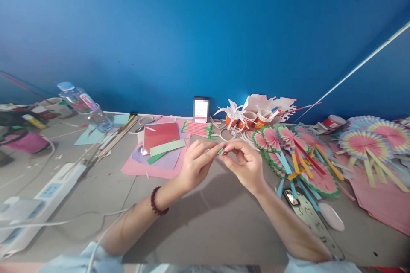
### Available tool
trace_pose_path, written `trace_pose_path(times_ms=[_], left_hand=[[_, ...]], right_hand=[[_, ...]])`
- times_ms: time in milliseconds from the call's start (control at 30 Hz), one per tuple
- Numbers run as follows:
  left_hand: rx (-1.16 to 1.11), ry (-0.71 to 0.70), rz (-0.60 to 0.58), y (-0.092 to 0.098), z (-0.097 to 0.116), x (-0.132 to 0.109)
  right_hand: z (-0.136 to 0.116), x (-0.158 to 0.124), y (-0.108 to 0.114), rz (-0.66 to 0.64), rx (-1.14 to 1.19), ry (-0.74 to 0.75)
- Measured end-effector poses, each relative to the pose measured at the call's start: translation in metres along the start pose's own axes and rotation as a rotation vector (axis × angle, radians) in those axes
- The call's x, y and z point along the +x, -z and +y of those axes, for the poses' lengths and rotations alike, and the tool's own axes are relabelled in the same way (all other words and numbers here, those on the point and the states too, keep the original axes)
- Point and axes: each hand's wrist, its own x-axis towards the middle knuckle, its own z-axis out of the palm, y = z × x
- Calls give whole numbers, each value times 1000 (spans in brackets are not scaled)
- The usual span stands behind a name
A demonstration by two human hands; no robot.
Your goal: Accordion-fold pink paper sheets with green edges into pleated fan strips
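Grey tabletop (205,217); between both hands (197,164), small green piece (220,151), long axis unclear.

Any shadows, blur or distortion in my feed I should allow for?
Head view, centre: a soft shadow lies on the table below the left hand and right hand; the small green-edged piece between them lacks fine detail. Head view, left edge: the power strip and pink pouch look stretched and soft. Head view, back: pixelation hides the front of the small upright item.
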Motion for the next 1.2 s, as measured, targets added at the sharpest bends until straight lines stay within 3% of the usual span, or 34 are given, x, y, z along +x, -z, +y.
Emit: trace_pose_path(times_ms=[700, 1200], left_hand=[[87, 5, 19, -1, -5, -4], [20, 52, 22, -1, -1, -1]], right_hand=[[2, 0, 0, 18, -1, -24], [2, 1, 3, -16, -32, -9]])
